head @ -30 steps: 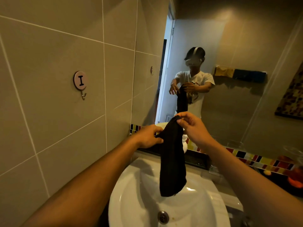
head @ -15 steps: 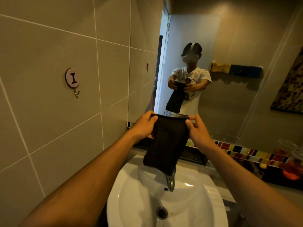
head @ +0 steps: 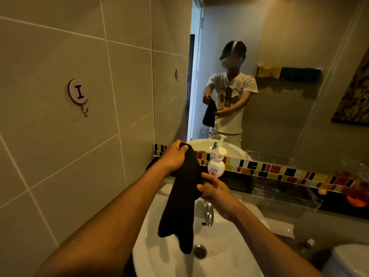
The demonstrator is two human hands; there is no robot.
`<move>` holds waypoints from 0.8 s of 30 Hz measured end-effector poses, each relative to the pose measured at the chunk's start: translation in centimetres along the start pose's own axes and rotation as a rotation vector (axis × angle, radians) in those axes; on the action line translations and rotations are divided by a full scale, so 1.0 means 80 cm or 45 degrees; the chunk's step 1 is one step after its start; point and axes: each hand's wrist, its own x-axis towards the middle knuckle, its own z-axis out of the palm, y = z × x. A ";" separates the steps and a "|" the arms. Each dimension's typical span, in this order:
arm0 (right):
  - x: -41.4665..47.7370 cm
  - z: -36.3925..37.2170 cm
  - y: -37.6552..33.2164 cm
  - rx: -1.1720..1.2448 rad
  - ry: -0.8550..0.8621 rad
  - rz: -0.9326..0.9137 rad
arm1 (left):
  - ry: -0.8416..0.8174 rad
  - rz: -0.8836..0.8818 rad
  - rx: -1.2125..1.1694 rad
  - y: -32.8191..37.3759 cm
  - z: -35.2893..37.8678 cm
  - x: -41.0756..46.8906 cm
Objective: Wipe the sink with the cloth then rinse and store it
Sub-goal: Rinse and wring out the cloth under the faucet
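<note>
A black cloth (head: 180, 206) hangs long and loose over the white sink (head: 229, 254). My left hand (head: 174, 155) grips its top corner, held above the sink's back left rim. My right hand (head: 214, 189) is lower, fingers curled against the cloth's right edge near its middle, just above the chrome tap (head: 208, 213). The cloth's lower end dangles near the drain (head: 199, 250). Whether the right hand truly pinches the cloth is hard to tell.
A pink round wall hook (head: 78, 94) marked "I" sits on the tiled left wall. A white pump soap bottle (head: 216, 166) stands on the dark ledge behind the sink, beside a clear tray (head: 285, 194). The mirror reflects a person. A toilet lid (head: 351, 260) is at lower right.
The cloth was stretched wide between both hands. Now the right hand has dropped down its edge and the cloth hangs long from the left hand.
</note>
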 end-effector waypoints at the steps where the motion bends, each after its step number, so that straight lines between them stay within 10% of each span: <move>1: 0.000 0.001 -0.005 0.000 0.082 -0.051 | 0.002 -0.015 0.012 -0.005 -0.001 -0.001; 9: 0.005 -0.013 -0.045 -1.051 0.143 -0.289 | 0.078 -0.389 -0.229 -0.083 0.009 -0.022; 14: 0.006 -0.017 -0.050 -1.124 0.200 -0.271 | -0.013 -0.603 -0.874 -0.143 0.065 -0.073; 24: 0.006 -0.021 -0.060 -0.738 0.308 -0.163 | -0.357 -0.589 -0.939 -0.124 0.134 -0.099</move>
